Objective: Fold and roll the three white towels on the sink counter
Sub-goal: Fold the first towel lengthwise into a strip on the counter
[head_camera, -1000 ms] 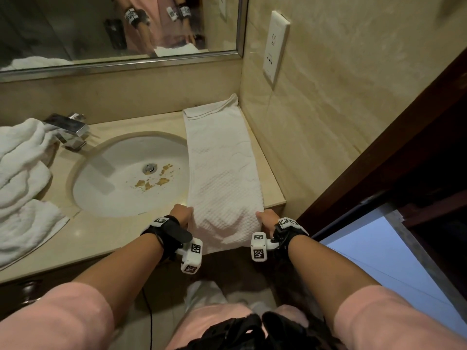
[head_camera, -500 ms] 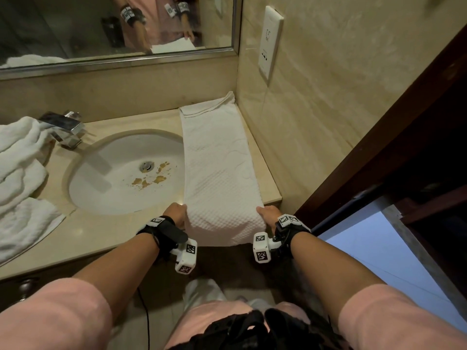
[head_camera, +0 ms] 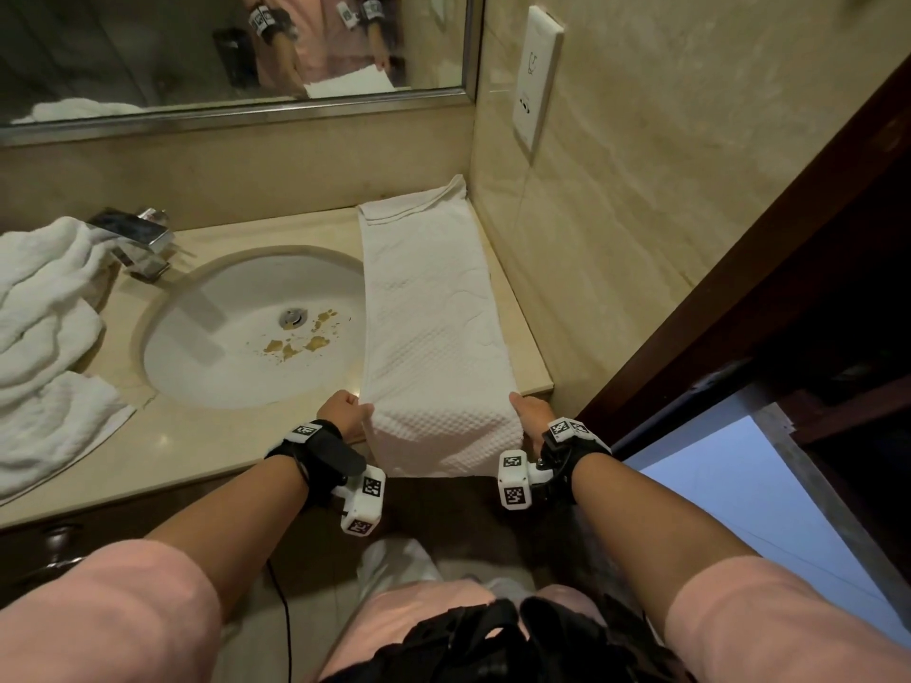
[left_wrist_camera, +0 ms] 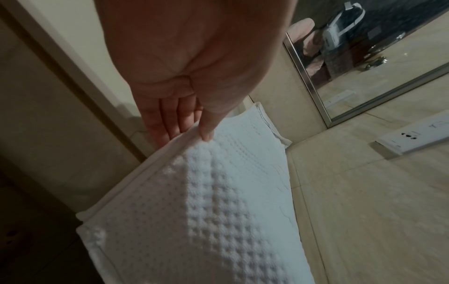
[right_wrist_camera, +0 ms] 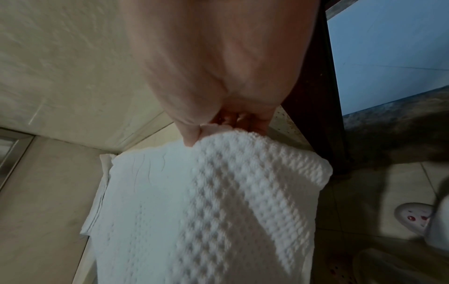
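Where the sink basin (head_camera: pixel 246 332) is set into the tabletop (head_camera: pixel 187 436), a folded white towel (head_camera: pixel 434 327) lies in a long strip just to the right of the basin, its far end reaching the back wall and its near end hanging over the tabletop's front edge. The left hand (head_camera: pixel 342 411) pinches the strip's near left edge — in the left wrist view the thumb lies on top of the towel (left_wrist_camera: pixel 206 211) and the straight fingers (left_wrist_camera: pixel 167 123) pass beneath the hem. The right hand (head_camera: pixel 530 411) pinches the near right edge likewise; the right wrist view shows its thumb pressed onto the towel (right_wrist_camera: pixel 218 211) with the fingers (right_wrist_camera: pixel 243 123) tucked under. Left of the basin, a heap of unfolded white towels (head_camera: pixel 44 337) rests on the tabletop, touching the chrome faucet (head_camera: pixel 135 239). Brown stains (head_camera: pixel 296 345) mark the basin near its drain. Behind the basin — above the backsplash — hangs a mirror (head_camera: pixel 222 56).
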